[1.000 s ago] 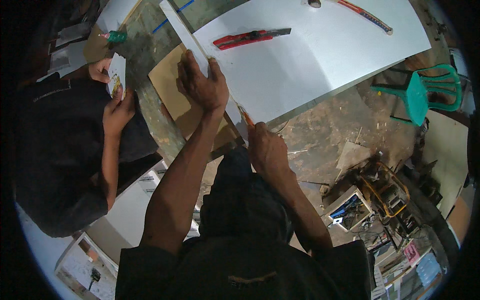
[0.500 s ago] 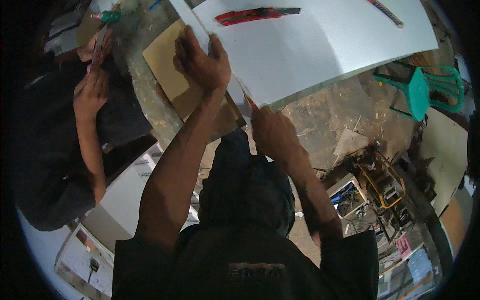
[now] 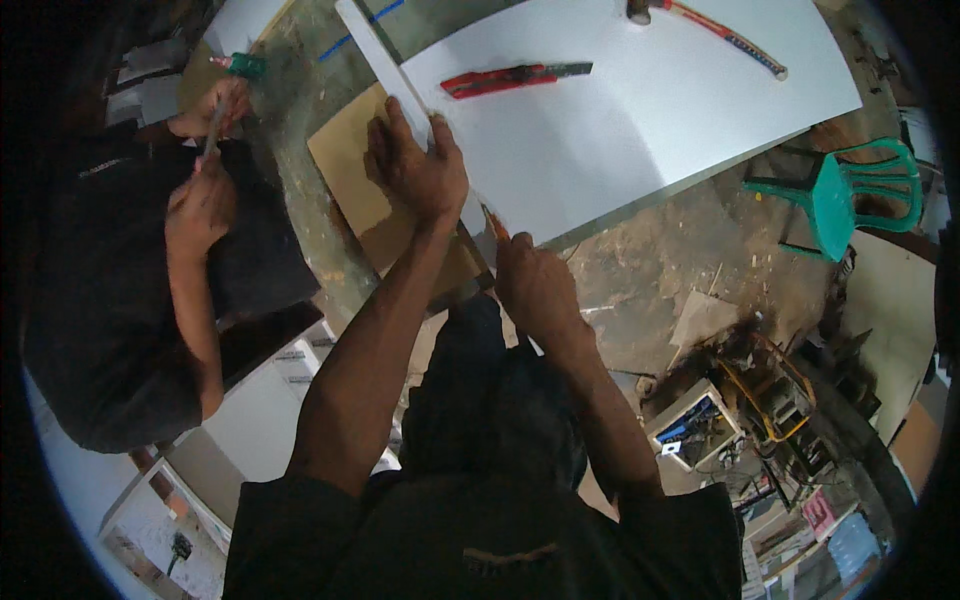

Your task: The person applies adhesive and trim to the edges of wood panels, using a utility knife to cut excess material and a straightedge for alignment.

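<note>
"Along the near side of the bench (image 3: 285, 150), what is listed?"

"One white strip (image 3: 378, 50), long and narrow, lying lengthwise beside the left edge of a large white sheet (image 3: 570, 140). One brown board (image 3: 340, 150), on the strip's other side."

"Hands?"

"Left hand (image 3: 420, 175): laid across the strip, fingers on one side, thumb set apart on the other. Right hand (image 3: 540, 285): fingers curled round one slim orange tool (image 3: 500, 229), narrow tip pointing away from the body, beside the strip's right edge. Whether the tip bites or merely rests: cannot tell."

"Step in hand?"

"By judgement, working the tool along the seam of strip and sheet, the left hand serving as clamp. The next move would call for firm, even pressure on the strip, a steady tip against its edge, and the left thumb clear of the tool's line."

"Sundries?"

"One red cutter (image 3: 510, 78), blade out, loose on the sheet. One hammer (image 3: 728, 42), farther off, same sheet. One green bottle (image 3: 242, 65), far left. One green chair (image 3: 835, 205), on the floor at right."

"Other persons?"

"One co-worker (image 3: 110, 300), at left, both hands on a thin flat piece (image 3: 214, 128), seen nearly edge-on."
</note>
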`<state>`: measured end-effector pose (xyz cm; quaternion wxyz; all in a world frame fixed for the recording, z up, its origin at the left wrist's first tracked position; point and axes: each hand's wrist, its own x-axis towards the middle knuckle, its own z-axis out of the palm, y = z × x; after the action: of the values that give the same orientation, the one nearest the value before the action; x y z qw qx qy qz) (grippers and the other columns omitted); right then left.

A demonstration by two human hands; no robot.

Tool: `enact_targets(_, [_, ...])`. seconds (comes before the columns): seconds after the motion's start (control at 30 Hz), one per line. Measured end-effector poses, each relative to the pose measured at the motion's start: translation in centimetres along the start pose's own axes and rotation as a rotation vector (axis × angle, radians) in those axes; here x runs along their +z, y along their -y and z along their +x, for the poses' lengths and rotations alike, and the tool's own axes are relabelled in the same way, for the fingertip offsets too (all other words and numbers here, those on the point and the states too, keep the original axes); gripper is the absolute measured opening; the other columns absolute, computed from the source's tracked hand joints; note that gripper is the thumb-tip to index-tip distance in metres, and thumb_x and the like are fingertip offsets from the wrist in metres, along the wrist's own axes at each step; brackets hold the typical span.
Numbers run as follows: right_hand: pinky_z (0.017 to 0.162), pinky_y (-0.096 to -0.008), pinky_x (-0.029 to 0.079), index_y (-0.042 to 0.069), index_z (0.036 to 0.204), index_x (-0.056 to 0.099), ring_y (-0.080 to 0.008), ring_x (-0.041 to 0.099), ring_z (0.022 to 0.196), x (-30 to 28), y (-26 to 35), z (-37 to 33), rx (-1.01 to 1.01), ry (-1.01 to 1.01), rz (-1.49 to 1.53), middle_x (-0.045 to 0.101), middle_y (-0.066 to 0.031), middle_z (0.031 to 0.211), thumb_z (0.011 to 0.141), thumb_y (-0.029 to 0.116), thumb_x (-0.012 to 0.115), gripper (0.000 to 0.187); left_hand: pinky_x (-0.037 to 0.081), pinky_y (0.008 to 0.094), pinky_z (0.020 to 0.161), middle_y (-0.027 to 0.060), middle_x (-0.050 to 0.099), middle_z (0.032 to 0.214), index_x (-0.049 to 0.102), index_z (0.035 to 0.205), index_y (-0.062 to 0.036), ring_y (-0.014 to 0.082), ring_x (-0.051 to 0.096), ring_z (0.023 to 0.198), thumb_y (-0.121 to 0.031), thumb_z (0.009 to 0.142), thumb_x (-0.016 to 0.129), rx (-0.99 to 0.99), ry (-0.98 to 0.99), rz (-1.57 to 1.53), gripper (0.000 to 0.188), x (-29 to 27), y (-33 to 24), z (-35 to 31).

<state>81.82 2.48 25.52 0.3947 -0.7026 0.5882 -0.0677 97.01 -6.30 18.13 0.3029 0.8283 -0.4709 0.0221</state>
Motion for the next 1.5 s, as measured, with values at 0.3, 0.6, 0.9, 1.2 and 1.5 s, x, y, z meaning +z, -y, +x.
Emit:
enact_targets(0.3, [0.054, -0.0474, 0.051, -0.004, 0.095, 0.051, -0.0395, 0.064, 0.065, 0.7, -1.2, 0.4, -0.317, -0.041, -0.211, 0.058, -0.022, 0.086, 0.091, 0.008, 0.054, 0.013, 0.02, 0.0572, 0.113, 0.0282, 0.05, 0.138, 0.042, 0.144, -0.0047, 0.0424, 0.038, 0.136, -0.038, 0.092, 0.057, 0.042, -0.057, -0.028, 0.064, 0.5, 0.3, -0.4])
enact_targets(0.6, [0.065, -0.0546, 0.049, 0.002, 0.099, 0.058, -0.0405, 0.066, 0.074, -4.0, -3.3, -6.6, 0.209, 0.123, -0.124, 0.064, -0.022, 0.083, 0.101, 0.022, 0.042, 0.026, 0.02, 0.0551, 0.113, 0.022, 0.051, 0.14, 0.043, 0.144, -0.0083, 0.0395, 0.038, 0.137, -0.04, 0.092, 0.06, 0.025, -0.085, 0.009, 0.064, 1.0, 0.6, 0.2])
enact_targets(0.9, [0.059, -0.0535, 0.051, 0.004, 0.097, 0.06, -0.0439, 0.065, 0.077, -11.3, -8.5, 12.2, -0.055, -0.62, -0.467, 0.064, -0.0209, 0.088, 0.099, 0.031, 0.052, 0.029, 0.023, 0.0549, 0.111, 0.0261, 0.051, 0.137, 0.046, 0.143, -0.0074, 0.0412, 0.043, 0.132, -0.04, 0.096, 0.054, 0.018, -0.056, 0.005, 0.057, 0.1, -0.4, 0.2])
enact_targets(1.2, [0.07, -0.0566, 0.052, 0.01, 0.112, 0.056, -0.0481, 0.066, 0.08, -4.9, -0.5, 15.6, -0.093, -0.327, -0.065, 0.068, -0.0249, 0.079, 0.097, 0.041, 0.052, 0.035, 0.028, 0.0564, 0.108, 0.0209, 0.056, 0.134, 0.049, 0.139, -0.0077, 0.0425, 0.046, 0.13, -0.023, 0.102, 0.042, 0.062, -0.118, -0.043, 0.041, 0.2, 0.5, -0.2])
enact_targets(1.5, [0.072, -0.0535, 0.052, 0.007, 0.099, 0.053, -0.0439, 0.068, 0.078, -6.8, 1.1, 13.2, 0.121, -0.312, -0.021, 0.068, -0.0205, 0.075, 0.091, 0.036, 0.061, 0.031, 0.033, 0.0519, 0.104, 0.02, 0.058, 0.128, 0.053, 0.134, -0.0059, 0.0381, 0.05, 0.124, -0.015, 0.1, 0.044, 0.091, -0.176, -0.066, 0.036, 0.1, 0.2, 0.3])
